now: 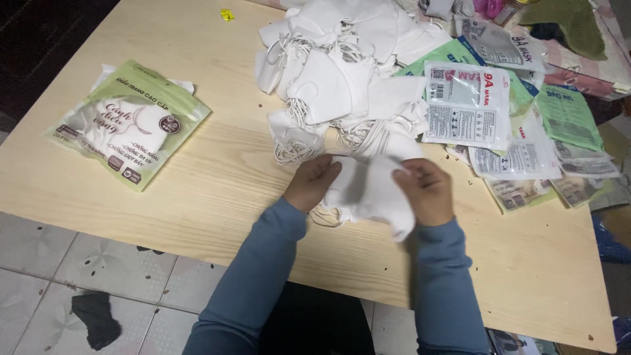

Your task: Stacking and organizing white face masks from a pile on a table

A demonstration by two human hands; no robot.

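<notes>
Both my hands hold one white cloth face mask (369,190) just above the light wooden table (217,177). My left hand (311,182) pinches its left edge, and my right hand (427,190) grips its right side. The mask's ear loops dangle under my left wrist. Directly behind my hands lies a heap of white masks (342,72) with tangled elastic loops. Blue sleeves cover both my forearms.
A stack of filled green-and-clear mask packets (131,125) lies at the table's left. Several empty flat packets (519,131) are spread at the right, behind my right hand. A yellow scrap (227,14) sits at the far edge. Tiled floor (79,289) shows below the near edge.
</notes>
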